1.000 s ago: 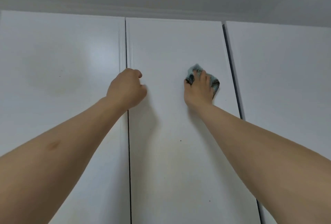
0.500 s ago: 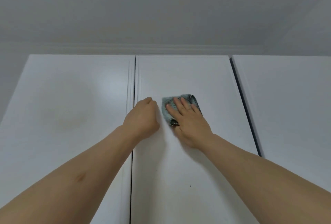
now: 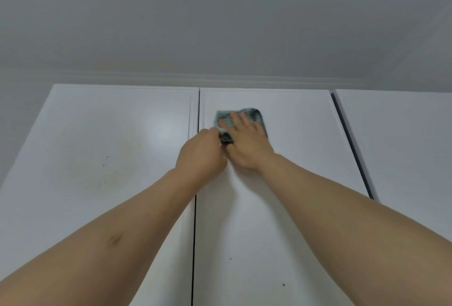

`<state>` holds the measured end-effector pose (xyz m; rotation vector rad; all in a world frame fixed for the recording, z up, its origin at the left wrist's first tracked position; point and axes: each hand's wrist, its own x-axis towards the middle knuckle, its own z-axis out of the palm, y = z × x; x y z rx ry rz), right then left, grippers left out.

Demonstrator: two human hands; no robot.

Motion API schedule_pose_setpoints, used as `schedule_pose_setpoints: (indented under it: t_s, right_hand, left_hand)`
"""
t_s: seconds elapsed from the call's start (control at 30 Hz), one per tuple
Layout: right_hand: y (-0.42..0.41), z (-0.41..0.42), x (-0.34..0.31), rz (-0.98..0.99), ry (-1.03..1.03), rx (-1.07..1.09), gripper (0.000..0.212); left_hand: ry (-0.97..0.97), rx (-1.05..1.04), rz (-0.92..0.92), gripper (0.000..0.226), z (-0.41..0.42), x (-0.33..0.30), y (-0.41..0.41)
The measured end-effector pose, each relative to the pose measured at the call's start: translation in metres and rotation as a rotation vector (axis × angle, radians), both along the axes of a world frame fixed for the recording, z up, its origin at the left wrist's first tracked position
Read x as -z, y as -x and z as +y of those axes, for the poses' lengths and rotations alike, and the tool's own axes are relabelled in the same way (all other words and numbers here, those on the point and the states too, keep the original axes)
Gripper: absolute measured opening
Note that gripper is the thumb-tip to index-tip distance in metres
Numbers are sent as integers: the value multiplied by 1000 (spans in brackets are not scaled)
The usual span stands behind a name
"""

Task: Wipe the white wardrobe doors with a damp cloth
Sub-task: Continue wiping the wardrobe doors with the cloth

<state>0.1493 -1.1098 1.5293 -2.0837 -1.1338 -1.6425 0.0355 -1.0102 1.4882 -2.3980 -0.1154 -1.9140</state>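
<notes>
As we look up through the head camera, we see our right hand (image 3: 247, 141) lying flat on a blue-grey damp cloth (image 3: 247, 116), with straight fingers pressing it against the middle wardrobe door (image 3: 269, 208), near the top edge of this door. The cloth shows above the fingertips and to the left of them, and one dark corner hangs out under the thumb side. Our left hand (image 3: 200, 156) is just beside the right one, touching it or almost, and it is curled at the left edge of the same door. We cannot tell if it pinches the door edge, the cloth corner, or nothing.

We judge that the step in hand is wiping the upper left corner of the middle door. The next move probably calls for steady pressure while the cloth slides away from the gap. To the left of the grip, the left door (image 3: 97, 159) carries a faint yellowish stain with small dark specks, and some dots stay below the grip too.
</notes>
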Motion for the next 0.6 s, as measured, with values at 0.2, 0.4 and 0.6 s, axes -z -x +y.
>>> schedule_pose_setpoints:
  t_s: [0.2, 0.4, 0.6]
  right_hand:
    - [-22, -38, 16, -137, 175, 13, 63]
    - [-84, -132, 13, 90, -242, 97, 63]
    - [-93, -160, -17, 318, -406, 116, 68]
  left_hand:
    - [112, 57, 2, 43, -2, -9, 4]
    - [-12, 55, 5, 47, -10, -6, -9]
    - [-40, -26, 126, 54, -29, -28, -23]
